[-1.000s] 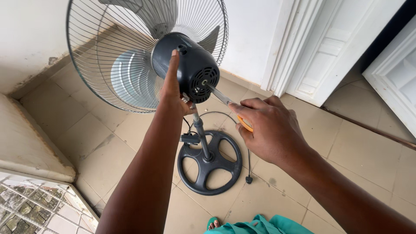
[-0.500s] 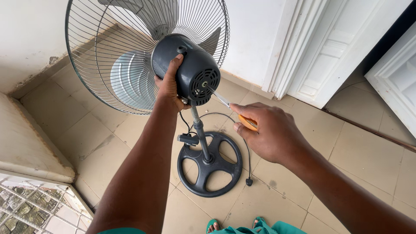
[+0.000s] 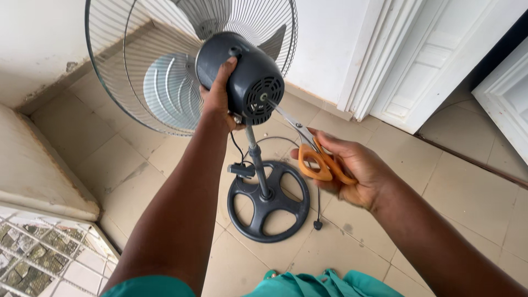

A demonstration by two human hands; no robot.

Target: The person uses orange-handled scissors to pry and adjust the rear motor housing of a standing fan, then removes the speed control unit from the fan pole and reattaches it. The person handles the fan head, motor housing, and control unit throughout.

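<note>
A person stands over a fan (image 3: pixel 242 82) on a tiled floor (image 3: pixel 451 192). The fan's dark motor case (image 3: pixel 250 74) is up high, close to the person. The wire cage (image 3: pixel 137 66) with the blades (image 3: pixel 165 91) faces away, toward the wall and the floor on the left side. The back of the motor case, with its little slots, points toward the person.

The left hand (image 3: pixel 217 96) is wrapped around the side of the motor case, fingers curled over it.

The right hand (image 3: pixel 344 168) is closed on a pair of scissors (image 3: pixel 308 148) with orange handles. The fingers go through the orange loops. The scissors lie slanted, long way from the hand up and to the left. The metal tips point at the middle of the back of the motor case and touch it there, or nearly so. The blades look shut together.

Below, a thin pole (image 3: pixel 258 159) goes down to a round dark base (image 3: pixel 269 201) with spokes. A black cord (image 3: pixel 318 203) hangs down and its plug lies on the floor beside the base. A white door (image 3: pixel 434 60) stands on the right.
</note>
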